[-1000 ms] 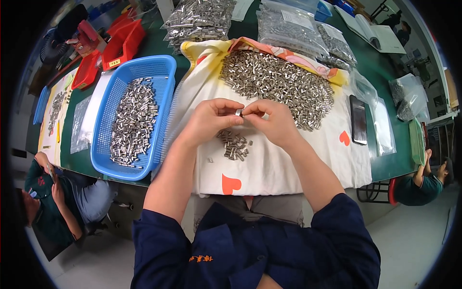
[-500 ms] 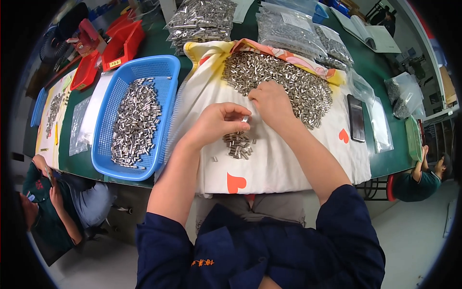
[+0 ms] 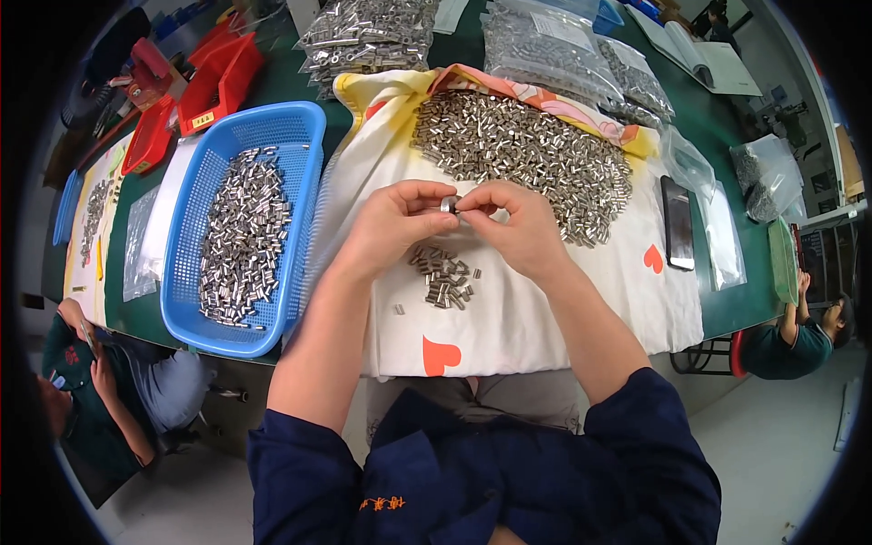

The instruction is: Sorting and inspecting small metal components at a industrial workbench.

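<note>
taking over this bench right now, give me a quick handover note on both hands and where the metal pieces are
Left hand: pinching a small metal sleeve at its fingertips.
Right hand: fingertips meet the left hand's at that same sleeve, above the white cloth.
Big heap of sleeves: at the far end of the cloth.
Small pile: on the cloth just below the hands.
Blue basket: to the left, holding many sleeves.
Done: a fair number sit in the basket and the small pile.
Left: the big heap is still large; bags of sleeves lie beyond it.
</note>
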The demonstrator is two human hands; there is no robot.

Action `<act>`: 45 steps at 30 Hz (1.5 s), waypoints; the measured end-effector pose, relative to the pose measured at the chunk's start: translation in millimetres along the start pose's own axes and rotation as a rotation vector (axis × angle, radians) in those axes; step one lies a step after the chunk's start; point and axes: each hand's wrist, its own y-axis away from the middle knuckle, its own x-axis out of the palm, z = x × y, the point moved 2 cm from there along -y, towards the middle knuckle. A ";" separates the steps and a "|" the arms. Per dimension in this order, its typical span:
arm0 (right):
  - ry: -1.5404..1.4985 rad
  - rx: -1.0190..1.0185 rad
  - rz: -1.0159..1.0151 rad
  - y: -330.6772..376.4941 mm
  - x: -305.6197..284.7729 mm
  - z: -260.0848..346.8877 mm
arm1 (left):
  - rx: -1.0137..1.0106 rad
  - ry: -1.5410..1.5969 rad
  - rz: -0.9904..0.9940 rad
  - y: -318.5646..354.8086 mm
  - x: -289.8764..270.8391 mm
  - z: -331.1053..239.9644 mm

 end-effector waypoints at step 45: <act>0.701 -0.375 -0.009 -54.1 -60.5 -57.2 | -0.168 -0.638 0.388 30.2 18.6 -20.2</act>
